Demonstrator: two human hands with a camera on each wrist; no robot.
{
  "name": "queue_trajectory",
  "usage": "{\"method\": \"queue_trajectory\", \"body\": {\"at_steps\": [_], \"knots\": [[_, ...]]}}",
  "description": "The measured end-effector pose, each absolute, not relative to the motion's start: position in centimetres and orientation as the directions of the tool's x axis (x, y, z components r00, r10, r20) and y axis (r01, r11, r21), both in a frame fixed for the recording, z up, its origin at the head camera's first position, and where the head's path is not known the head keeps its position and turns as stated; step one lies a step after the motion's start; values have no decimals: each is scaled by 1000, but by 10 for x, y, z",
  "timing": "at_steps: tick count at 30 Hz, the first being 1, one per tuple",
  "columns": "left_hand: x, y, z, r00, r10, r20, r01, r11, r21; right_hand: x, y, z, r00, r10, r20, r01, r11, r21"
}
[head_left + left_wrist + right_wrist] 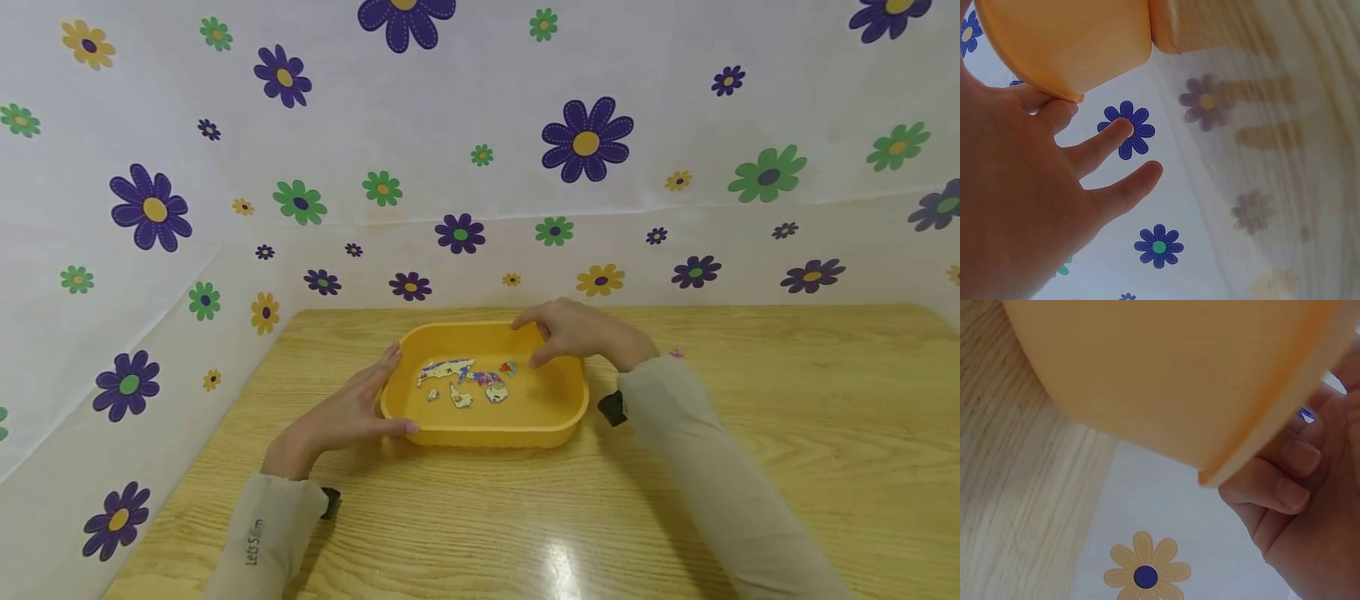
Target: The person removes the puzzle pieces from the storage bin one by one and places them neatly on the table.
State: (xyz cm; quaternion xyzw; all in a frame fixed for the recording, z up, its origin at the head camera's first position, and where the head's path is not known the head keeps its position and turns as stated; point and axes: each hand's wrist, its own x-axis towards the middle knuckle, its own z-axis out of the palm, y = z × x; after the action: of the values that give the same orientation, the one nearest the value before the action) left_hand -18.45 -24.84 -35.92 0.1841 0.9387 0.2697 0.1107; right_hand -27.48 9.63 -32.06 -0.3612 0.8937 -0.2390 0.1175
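Observation:
A yellow plastic tray (480, 437) with rounded corners stands on the table, several small, flat, irregular pieces (447, 369) printed in cream, blue and red lying inside. At its left end, my left hand (347, 417) holds the rim, thumb on the front edge and fingers along the outside wall (1066, 37). My right hand (573, 331) is over the back right corner, its index fingertip by the back rim and its thumb lower, inside the tray; a gap shows between them. In the right wrist view, the other fingers (1272, 487) curl loosely beyond the rim.
A wood-grain table (750, 450) carries the tray. White cloth (480, 100) printed with flowers rises behind and on the left. A tiny pink thing (677, 352) lies on the table beyond my right sleeve (697, 433).

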Motion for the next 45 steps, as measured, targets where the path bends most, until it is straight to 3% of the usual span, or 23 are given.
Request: {"method": "queue_trajectory", "body": {"at_steps": [20, 45], "knots": [[-185, -248, -359, -910, 401, -107, 287, 794, 537, -278, 71, -340, -732, -659, -169, -556, 723, -410], [-184, -248, -357, -909, 404, -105, 289, 791, 539, -275, 60, -358, -732, -659, -170, -618, 748, -242]]}}
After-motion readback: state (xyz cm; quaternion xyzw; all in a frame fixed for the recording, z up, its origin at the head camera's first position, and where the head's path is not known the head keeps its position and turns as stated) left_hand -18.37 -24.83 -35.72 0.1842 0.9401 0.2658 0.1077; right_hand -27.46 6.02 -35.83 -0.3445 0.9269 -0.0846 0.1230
